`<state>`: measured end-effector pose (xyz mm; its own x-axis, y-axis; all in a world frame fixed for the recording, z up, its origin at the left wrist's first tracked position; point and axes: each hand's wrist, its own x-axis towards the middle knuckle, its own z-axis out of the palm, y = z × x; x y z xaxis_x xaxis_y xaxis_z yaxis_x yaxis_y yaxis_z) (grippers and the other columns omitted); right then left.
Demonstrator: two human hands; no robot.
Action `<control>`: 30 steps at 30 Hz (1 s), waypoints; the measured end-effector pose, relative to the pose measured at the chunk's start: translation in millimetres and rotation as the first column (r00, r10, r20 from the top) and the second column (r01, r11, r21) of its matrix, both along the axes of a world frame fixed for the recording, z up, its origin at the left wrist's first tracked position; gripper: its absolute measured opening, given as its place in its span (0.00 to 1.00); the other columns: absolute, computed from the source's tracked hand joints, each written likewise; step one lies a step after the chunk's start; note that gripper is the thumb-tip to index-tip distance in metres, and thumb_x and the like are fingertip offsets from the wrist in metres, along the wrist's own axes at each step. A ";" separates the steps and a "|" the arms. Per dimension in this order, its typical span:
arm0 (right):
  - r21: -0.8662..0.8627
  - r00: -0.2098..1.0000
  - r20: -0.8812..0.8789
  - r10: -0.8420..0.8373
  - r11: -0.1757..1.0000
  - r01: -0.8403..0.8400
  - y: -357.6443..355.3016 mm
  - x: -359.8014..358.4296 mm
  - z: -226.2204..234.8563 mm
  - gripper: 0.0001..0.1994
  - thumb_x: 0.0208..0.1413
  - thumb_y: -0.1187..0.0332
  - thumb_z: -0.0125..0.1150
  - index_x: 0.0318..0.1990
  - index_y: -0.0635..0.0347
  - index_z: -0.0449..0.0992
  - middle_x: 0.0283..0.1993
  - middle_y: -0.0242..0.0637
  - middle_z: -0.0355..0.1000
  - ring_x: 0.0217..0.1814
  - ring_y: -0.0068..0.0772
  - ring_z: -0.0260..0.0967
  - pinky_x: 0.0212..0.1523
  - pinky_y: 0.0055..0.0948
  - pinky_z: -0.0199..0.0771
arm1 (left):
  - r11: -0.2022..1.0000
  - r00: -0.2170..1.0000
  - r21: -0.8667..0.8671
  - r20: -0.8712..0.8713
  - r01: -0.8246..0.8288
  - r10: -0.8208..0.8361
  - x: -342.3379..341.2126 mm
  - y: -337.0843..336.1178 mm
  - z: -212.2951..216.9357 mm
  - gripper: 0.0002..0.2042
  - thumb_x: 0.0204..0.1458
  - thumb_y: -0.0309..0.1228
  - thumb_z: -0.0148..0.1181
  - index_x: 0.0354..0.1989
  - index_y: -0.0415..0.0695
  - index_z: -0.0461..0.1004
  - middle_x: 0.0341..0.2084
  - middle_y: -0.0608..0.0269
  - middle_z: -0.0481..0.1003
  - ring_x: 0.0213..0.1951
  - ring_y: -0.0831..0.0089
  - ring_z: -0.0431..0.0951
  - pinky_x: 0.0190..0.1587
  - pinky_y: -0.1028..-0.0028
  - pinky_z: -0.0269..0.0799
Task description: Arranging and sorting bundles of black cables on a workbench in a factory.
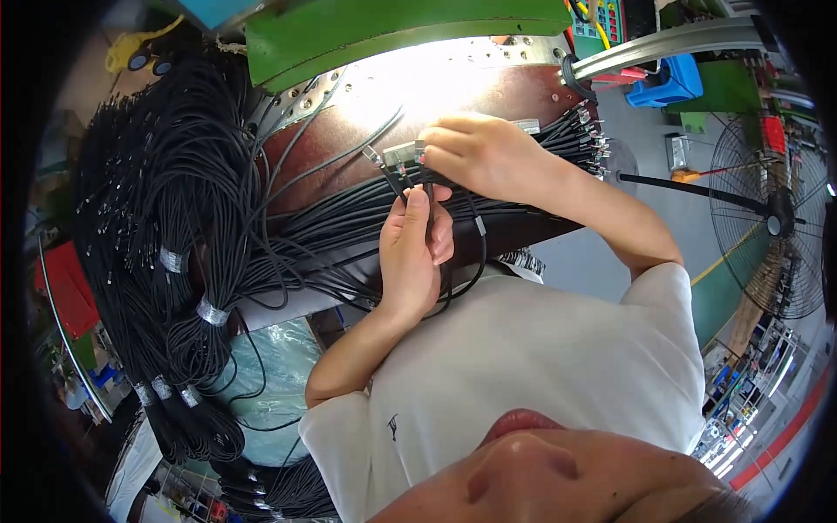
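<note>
My left hand is closed around a few black cables, thumb on top, with their metal-tipped ends fanning out above it. At the tip of one, a metal cable connector sits in the pinch of my right hand, which comes in from the right. Another silver connector sticks out free to the left. Just behind the fingertips lies a pale flat strip, partly covered. Under both hands a thick bundle of black cables runs across the brown bench top.
Large coiled cable bundles, bound with clear bands, hang over the bench's left side. Many connector ends jut past the right edge. A green machine beam spans the back under bright light. A caged fan stands at the right.
</note>
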<state>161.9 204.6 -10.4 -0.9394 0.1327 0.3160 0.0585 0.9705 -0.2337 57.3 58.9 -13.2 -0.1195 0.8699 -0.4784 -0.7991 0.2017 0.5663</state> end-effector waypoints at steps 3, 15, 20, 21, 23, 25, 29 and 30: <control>-0.236 0.998 0.012 -0.065 0.970 0.066 6.7 8.2 -6.4 0.07 0.46 0.74 0.59 0.34 0.61 0.71 0.38 0.36 0.70 0.42 0.37 0.70 0.38 0.30 0.72 | 1.000 1.000 -0.018 0.005 0.025 -0.025 -0.8 3.2 0.6 0.14 0.63 0.40 0.42 0.39 0.43 0.68 0.15 0.73 0.59 0.16 0.86 0.53 0.17 0.84 0.48; -0.279 0.882 -0.157 -0.444 0.877 0.392 -14.3 22.9 -26.9 0.09 0.46 0.73 0.63 0.35 0.59 0.71 0.38 0.39 0.72 0.39 0.44 0.71 0.36 0.34 0.72 | 0.975 0.952 0.092 -0.252 0.202 -0.173 -14.0 5.9 10.7 0.18 0.63 0.39 0.42 0.42 0.35 0.71 0.25 0.60 0.73 0.25 0.78 0.71 0.29 0.80 0.67; -0.361 0.881 -0.155 -0.448 0.855 0.371 -10.5 21.2 -25.2 0.08 0.48 0.74 0.61 0.36 0.58 0.71 0.37 0.38 0.72 0.37 0.44 0.71 0.35 0.33 0.73 | 0.961 0.966 0.107 -0.083 0.254 -0.246 -11.3 9.4 2.4 0.17 0.62 0.40 0.44 0.38 0.36 0.71 0.20 0.62 0.70 0.21 0.79 0.67 0.24 0.81 0.65; -0.362 0.880 -0.154 -0.450 0.854 0.373 -10.4 20.5 -26.5 0.08 0.48 0.74 0.61 0.36 0.58 0.71 0.37 0.38 0.72 0.37 0.44 0.71 0.35 0.33 0.73 | 0.961 0.965 0.106 -0.082 0.256 -0.248 -11.4 8.9 2.8 0.17 0.62 0.40 0.44 0.38 0.36 0.71 0.20 0.62 0.70 0.21 0.79 0.67 0.24 0.81 0.65; -0.313 0.878 -0.181 -0.442 0.872 0.375 -11.3 19.2 -28.6 0.07 0.48 0.74 0.61 0.35 0.58 0.71 0.36 0.39 0.71 0.36 0.44 0.71 0.34 0.34 0.73 | 0.965 0.965 0.082 -0.104 0.249 -0.240 -10.5 8.8 4.5 0.18 0.62 0.41 0.44 0.38 0.36 0.71 0.20 0.62 0.70 0.21 0.79 0.67 0.24 0.82 0.64; -0.305 0.879 -0.150 -0.452 0.867 0.393 -11.1 19.8 -24.2 0.07 0.48 0.75 0.61 0.34 0.59 0.71 0.35 0.39 0.71 0.35 0.45 0.70 0.33 0.34 0.72 | 0.958 0.960 0.082 -0.088 0.274 -0.267 -10.5 11.3 4.2 0.18 0.62 0.41 0.44 0.38 0.36 0.71 0.20 0.62 0.70 0.21 0.80 0.67 0.24 0.82 0.64; -0.389 0.890 -0.134 -0.435 0.849 0.356 -5.3 20.0 -27.8 0.08 0.46 0.76 0.61 0.34 0.58 0.71 0.35 0.39 0.71 0.36 0.44 0.70 0.34 0.34 0.71 | 0.957 0.961 0.085 -0.054 0.277 -0.273 -11.2 11.0 3.3 0.17 0.62 0.40 0.44 0.38 0.36 0.71 0.20 0.63 0.69 0.22 0.80 0.68 0.24 0.82 0.64; -0.361 0.900 -0.134 -0.414 0.866 0.345 -5.1 20.3 -26.3 0.08 0.45 0.76 0.61 0.34 0.58 0.71 0.36 0.39 0.71 0.36 0.44 0.70 0.34 0.34 0.71 | 0.957 0.961 0.093 -0.044 0.276 -0.273 -11.4 11.7 3.2 0.17 0.62 0.40 0.44 0.38 0.36 0.71 0.20 0.63 0.69 0.21 0.80 0.67 0.24 0.82 0.64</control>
<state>182.2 199.5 -36.7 -0.7159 0.5923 0.3698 0.3254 0.7516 -0.5737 45.9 70.6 -10.0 0.1173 0.9136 -0.3893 -0.7029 0.3533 0.6173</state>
